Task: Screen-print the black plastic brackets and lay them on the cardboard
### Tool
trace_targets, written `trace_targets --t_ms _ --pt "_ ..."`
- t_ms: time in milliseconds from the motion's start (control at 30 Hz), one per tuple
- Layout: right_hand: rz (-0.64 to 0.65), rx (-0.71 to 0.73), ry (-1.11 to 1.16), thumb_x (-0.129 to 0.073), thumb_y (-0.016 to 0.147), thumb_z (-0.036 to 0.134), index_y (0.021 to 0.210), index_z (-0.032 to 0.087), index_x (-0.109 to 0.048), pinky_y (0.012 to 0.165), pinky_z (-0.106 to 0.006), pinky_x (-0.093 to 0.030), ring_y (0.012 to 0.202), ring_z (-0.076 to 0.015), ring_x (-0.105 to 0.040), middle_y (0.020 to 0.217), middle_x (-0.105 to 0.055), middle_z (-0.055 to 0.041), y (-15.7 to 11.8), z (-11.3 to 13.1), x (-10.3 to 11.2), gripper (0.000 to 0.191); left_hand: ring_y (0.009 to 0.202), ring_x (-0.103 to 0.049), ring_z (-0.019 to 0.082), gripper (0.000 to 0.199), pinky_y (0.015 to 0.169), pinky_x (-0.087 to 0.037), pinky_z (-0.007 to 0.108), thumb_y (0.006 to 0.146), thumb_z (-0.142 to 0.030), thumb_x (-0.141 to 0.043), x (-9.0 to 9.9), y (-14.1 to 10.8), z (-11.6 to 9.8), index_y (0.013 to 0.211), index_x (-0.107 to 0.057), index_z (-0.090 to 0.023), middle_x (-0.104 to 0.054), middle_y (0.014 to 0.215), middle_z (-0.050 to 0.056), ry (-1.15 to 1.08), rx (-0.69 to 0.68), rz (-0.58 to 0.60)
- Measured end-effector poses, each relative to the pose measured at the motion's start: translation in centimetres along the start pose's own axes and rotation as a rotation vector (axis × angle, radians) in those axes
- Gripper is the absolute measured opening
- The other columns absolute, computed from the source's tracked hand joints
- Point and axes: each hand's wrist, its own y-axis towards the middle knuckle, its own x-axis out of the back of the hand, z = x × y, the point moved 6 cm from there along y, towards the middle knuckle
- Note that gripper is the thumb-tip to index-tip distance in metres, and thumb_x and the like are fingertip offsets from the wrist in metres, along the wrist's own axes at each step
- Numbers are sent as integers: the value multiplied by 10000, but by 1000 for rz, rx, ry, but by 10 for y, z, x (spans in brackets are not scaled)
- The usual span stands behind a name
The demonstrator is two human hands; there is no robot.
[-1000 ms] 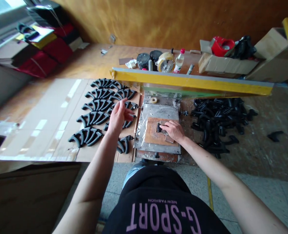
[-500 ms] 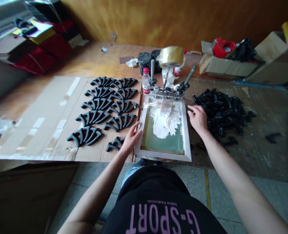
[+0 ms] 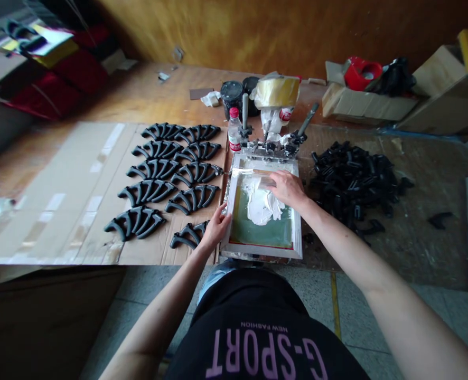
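A screen-printing frame with a pale rim and green mesh lies in front of me. On its mesh sits a thick smear of white paste. My left hand grips the frame's left edge, thumb over the rim. At the upper part of the mesh, my right hand has its fingers closed on a squeegee, whose lower end meets the paste. The fingers partly hide it. Close to my left hand are curved black plastic handles, laid out in fanned rows.
A pile of black parts lies to the right. Behind the frame stand metal clamps, a red-capped bottle, a tape roll and dark tubs. A cardboard box holds a red tape dispenser.
My right hand has moved left from beside the frame's right edge onto the squeegee. My left hand stays at the left edge. The view has shifted slightly.
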Motion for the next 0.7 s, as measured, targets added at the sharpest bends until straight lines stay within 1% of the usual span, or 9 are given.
trace_targets --t_ms 33,100,233,367,433,500,600,633,700 --pt "27 18 -16 -608 850 177 883 147 -664 821 -335 -415 939 -239 -538 934 -659 -103 -5 5 -3 72 669 -548 117 644 623 -425 222 869 -511 -537 0 0 1 1446 -432 -245 -600 777 -15 2 1 3" --pt "58 68 -62 -552 847 118 854 140 -667 801 -327 -408 943 -239 -529 920 -654 -112 -17 16 -9 117 683 -559 124 652 629 -428 226 866 -518 -535 -1 0 1 1448 -427 -245 -622 806 -7 5 6 8" --pt "63 229 -122 -461 857 69 879 133 -667 747 -330 -395 919 -241 -512 897 -631 -113 -53 39 -21 217 694 -577 137 671 636 -441 238 855 -527 -544 0 0 1 1449 -422 -239 -642 835 4 -8 8 23" --pt "92 404 -90 -446 858 58 925 134 -669 716 -322 -383 891 -228 -508 892 -626 -99 -83 47 -18 245 716 -597 146 671 676 -466 258 856 -522 -547 0 1 4 1450 -421 -235 -661 867 18 -17 5 23" --pt "124 453 -48 -475 843 60 901 143 -665 711 -315 -381 860 -215 -510 870 -625 -86 -85 46 -11 216 744 -609 155 660 696 -475 266 858 -512 -548 0 2 5 1445 -434 -232 -669 875 25 -10 -1 9" --pt "136 450 0 -524 827 82 843 162 -657 716 -311 -382 831 -205 -510 827 -621 -66 -78 43 -5 157 769 -621 165 650 710 -482 272 851 -496 -564 1 1 4 1431 -459 -222 -678 880 33 -1 -8 -14" --pt "40 356 8 -555 834 121 833 174 -662 745 -326 -390 864 -218 -513 828 -627 -67 -65 40 -5 119 756 -630 170 651 701 -491 276 832 -473 -594 2 0 0 1414 -487 -203 -690 868 38 -13 2 -41" --pt "-2 336 -10 -539 842 116 860 168 -670 755 -336 -394 882 -227 -513 846 -632 -78 -65 41 -7 142 745 -631 169 652 692 -492 275 829 -472 -597 2 0 0 1412 -490 -200 -693 863 38 -18 8 -42" --pt "-53 358 -44 -491 854 85 935 146 -681 766 -353 -406 895 -237 -513 892 -644 -103 -74 46 -16 216 741 -635 170 654 678 -492 272 833 -477 -588 2 -1 -2 1414 -486 -197 -695 867 41 -22 14 -38"
